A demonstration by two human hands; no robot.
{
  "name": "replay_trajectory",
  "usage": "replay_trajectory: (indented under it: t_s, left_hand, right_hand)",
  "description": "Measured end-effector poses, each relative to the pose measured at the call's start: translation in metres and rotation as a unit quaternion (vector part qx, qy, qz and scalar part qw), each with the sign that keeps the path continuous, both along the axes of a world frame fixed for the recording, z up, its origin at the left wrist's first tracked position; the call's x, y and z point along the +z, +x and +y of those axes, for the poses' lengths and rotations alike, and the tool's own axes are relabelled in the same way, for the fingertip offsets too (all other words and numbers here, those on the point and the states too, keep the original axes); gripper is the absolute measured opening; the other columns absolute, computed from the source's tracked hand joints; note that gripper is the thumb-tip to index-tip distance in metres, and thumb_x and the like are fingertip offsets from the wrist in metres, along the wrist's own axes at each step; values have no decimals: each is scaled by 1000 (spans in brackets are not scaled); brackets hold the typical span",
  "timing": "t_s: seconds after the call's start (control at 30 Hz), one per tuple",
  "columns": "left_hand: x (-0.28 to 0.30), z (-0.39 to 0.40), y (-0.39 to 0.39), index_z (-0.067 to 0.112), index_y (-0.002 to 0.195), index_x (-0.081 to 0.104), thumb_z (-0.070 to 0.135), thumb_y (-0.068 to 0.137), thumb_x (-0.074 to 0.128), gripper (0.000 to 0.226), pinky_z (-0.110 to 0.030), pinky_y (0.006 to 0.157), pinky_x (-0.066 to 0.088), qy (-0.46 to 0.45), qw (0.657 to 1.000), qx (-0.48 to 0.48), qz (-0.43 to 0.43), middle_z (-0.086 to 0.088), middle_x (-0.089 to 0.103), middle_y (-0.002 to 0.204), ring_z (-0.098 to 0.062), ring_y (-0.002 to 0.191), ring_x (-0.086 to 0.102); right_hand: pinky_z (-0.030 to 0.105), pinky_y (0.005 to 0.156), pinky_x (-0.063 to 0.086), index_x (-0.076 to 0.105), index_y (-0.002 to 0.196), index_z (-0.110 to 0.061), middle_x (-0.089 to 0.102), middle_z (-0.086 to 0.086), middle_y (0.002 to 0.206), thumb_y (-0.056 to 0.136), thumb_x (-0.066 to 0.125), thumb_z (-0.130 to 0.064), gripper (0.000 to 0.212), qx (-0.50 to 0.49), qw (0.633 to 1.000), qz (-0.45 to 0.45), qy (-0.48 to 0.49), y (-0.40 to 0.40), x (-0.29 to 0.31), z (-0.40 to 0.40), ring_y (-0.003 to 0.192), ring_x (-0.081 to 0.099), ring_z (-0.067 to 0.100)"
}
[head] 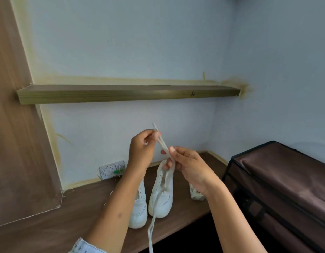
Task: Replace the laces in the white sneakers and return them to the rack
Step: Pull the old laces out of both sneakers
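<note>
Head view: lace [162,144] pinched between fingers [154,136] of both hands.

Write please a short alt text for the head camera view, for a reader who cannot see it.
Both hands, left hand and right hand, pinch a white lace above two white sneakers standing on a brown wooden counter. A brown fabric cabinet stands at right; a wooden shelf hangs above.

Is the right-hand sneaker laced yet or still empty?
Mostly unlaced: the right sneaker shows bare eyelets, while both hands hold the lace above it.
</note>
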State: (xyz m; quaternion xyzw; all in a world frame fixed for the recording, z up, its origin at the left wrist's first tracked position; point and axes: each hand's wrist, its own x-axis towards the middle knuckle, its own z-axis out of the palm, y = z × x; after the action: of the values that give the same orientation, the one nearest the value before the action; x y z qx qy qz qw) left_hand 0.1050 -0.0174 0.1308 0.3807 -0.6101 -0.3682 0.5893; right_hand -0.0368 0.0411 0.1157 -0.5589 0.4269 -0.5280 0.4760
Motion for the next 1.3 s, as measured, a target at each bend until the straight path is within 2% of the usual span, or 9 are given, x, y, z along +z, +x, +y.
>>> replay_trajectory:
  t_s: [0.07,0.3,0.5,0.67,0.73,0.83,1.03,1.2,1.3]
  left_hand:
    - [0,-3,11,18,93,68,18,102,51,19,-12,72,46,67,995,1,78,7,69,91,-2,88,62]
    - [-49,-12,36,5,117,63,15,102,50,22,-14,57,47,248,960,40,125,-2,66,92,-5,75,59]
    - [-85,-12,46,13,114,63,21,101,53,18,-23,64,38,414,910,-26,2,-2,71,96,-11,81,61]
    - [-79,-14,47,13,87,55,29,100,51,22,-27,65,40,300,926,2,-229,-7,58,89,-11,71,49]
    - [-71,-16,43,8,101,63,30,101,48,27,-32,82,46,213,940,4,-265,-10,65,105,-15,86,56]
    - [-48,-3,33,21,132,59,41,103,42,39,-31,102,42,107,968,-85,-211,2,61,132,-11,122,54]
    - [-39,14,4,20,131,58,63,92,25,67,-36,112,39,116,944,-303,-65,-2,69,123,-11,121,60]
    - [-51,21,-4,19,108,63,55,99,17,59,-46,112,38,163,913,-372,-26,-14,71,82,-30,98,70]
    - [-59,21,1,14,102,66,51,99,30,53,-38,100,49,183,898,-399,-25,1,39,60,-14,63,56]
  right_hand:
    - [21,70,47,69,94,-5,46,-3,61,92,55,-39,37,-32,999,6,1,-6,3,7,67,53,17]
    - [24,74,42,62,80,-9,41,-8,56,101,49,-31,33,-82,997,10,-6,-18,15,15,62,46,11]
    - [31,85,45,65,80,-13,49,-12,58,97,55,-36,30,-111,990,82,-27,-14,20,13,60,50,4]
    - [29,90,45,67,90,-18,65,-10,91,102,46,-33,28,-131,977,162,-39,-5,24,9,78,55,7]
    - [26,86,44,67,95,-20,67,-7,102,105,41,-28,29,-127,972,192,-38,-3,24,8,86,56,11]
    - [29,83,46,68,94,-18,68,13,109,105,43,-22,28,-115,963,242,-41,2,20,5,90,60,22]
    - [34,73,52,72,87,-14,69,7,73,98,58,-22,20,-107,956,262,-82,7,17,0,70,65,19]
    - [40,72,54,72,84,-17,69,7,74,97,59,-22,19,-124,949,272,-100,2,16,-3,67,62,14]
    - [28,64,53,71,86,-15,66,8,77,99,56,-16,19,-125,957,246,-95,-1,14,-4,64,61,7]
